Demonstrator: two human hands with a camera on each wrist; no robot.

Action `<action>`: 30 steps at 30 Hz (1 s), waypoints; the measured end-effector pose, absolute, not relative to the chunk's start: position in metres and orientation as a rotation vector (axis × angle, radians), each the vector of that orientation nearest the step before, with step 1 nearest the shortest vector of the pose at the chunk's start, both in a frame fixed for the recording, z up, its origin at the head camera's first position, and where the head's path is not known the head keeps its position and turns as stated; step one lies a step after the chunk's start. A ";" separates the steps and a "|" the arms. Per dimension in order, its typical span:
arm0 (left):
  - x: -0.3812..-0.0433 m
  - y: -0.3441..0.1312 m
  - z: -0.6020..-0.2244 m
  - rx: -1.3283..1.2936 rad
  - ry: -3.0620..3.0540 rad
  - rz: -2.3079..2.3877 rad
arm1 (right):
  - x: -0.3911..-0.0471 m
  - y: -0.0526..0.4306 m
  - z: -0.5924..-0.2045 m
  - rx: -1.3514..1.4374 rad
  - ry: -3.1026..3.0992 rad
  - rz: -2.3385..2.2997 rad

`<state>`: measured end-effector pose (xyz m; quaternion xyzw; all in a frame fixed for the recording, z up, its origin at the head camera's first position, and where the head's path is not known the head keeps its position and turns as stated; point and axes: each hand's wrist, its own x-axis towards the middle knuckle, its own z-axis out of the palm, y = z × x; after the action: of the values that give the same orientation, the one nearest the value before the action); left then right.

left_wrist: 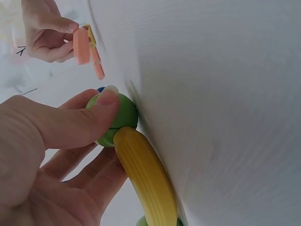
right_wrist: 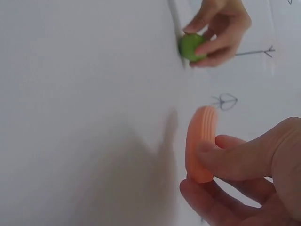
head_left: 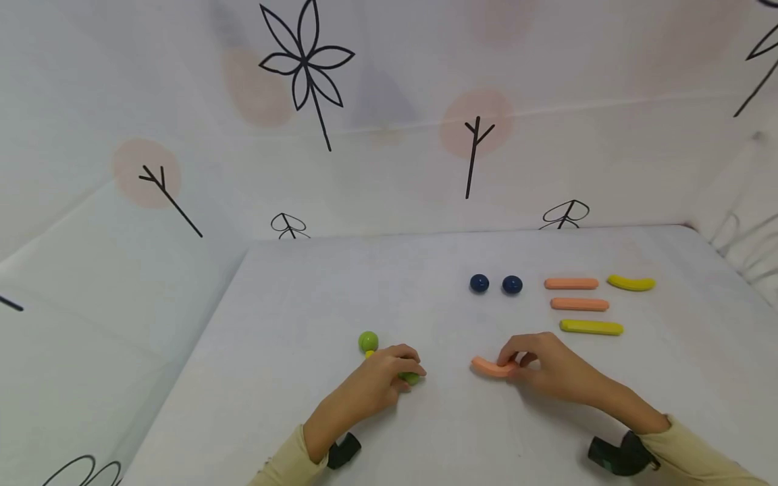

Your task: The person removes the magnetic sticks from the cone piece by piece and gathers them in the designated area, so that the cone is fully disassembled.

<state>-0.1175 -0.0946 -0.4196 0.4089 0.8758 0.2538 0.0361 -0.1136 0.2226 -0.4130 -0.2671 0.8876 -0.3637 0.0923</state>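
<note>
My left hand [head_left: 378, 379] pinches a green ball [left_wrist: 123, 113] between thumb and fingers, low over the white table. Joined to that ball is a curved yellow stick [left_wrist: 146, 174], most of which the hand covers in the head view. At the stick's far end sits a second green ball [head_left: 368, 341]. To the right, my right hand [head_left: 550, 370] holds a curved orange stick [right_wrist: 201, 141] by one end, with the thumb on one side and fingers on the other. The orange stick is apart from the green balls.
Two dark blue balls [head_left: 479, 283] lie farther back on the table [head_left: 304, 290]. Right of them are two straight orange sticks [head_left: 571, 284], a curved yellow stick [head_left: 631, 283] and a straight yellow stick [head_left: 591, 327]. A patterned cloth [head_left: 389, 169] stands behind the table.
</note>
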 end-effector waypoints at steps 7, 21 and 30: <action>-0.118 -0.094 -0.420 1.271 2.689 0.785 | -0.116 0.251 -0.407 -0.842 2.745 -1.110; -0.118 -0.095 -0.418 1.268 2.675 0.805 | -0.120 0.333 -0.401 -0.696 2.912 -1.171; -0.116 -0.098 -0.418 1.279 2.723 0.759 | -0.132 0.382 -0.406 -0.370 2.998 -0.948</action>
<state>-0.1162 -0.0983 -0.4180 0.4122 0.8774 0.2445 0.0195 -0.1322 0.3816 -0.4064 -0.1167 0.9468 -0.2995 -0.0125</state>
